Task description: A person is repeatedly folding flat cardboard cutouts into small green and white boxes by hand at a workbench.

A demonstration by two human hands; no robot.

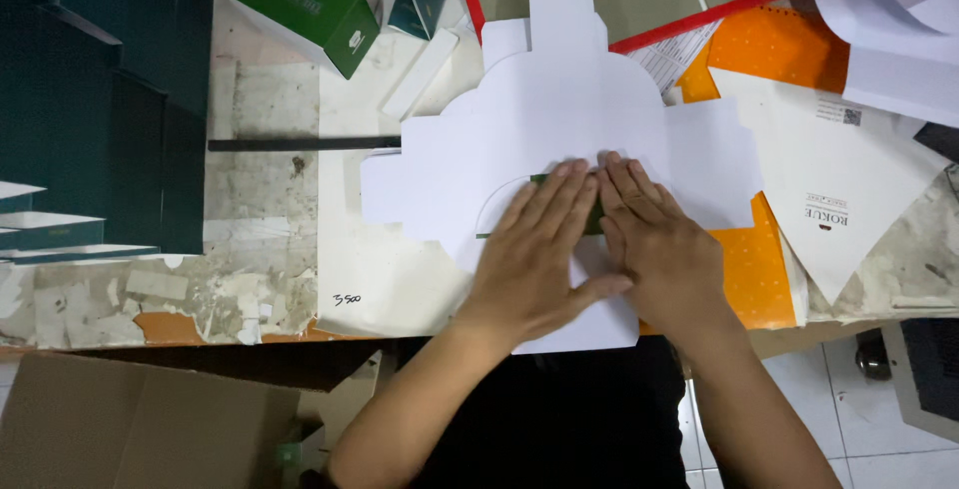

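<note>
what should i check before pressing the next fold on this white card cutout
1. Both hands flat on the card: ok. Left hand and right hand lie side by side, palms down.
2. White card cutout lying flat on the table: ok.
3. Dark green strip under the fingertips: cannot tell if it is lined up, mostly hidden.
4. Near edge of the card: not ok, it overhangs the table edge.
5. Green box clear of the card: ok.

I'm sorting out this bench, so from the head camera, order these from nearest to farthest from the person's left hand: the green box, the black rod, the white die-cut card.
1. White die-cut card: directly under the left hand.
2. Black rod: lying up-left on the table.
3. Green box: far up-left, by the top edge.
</note>
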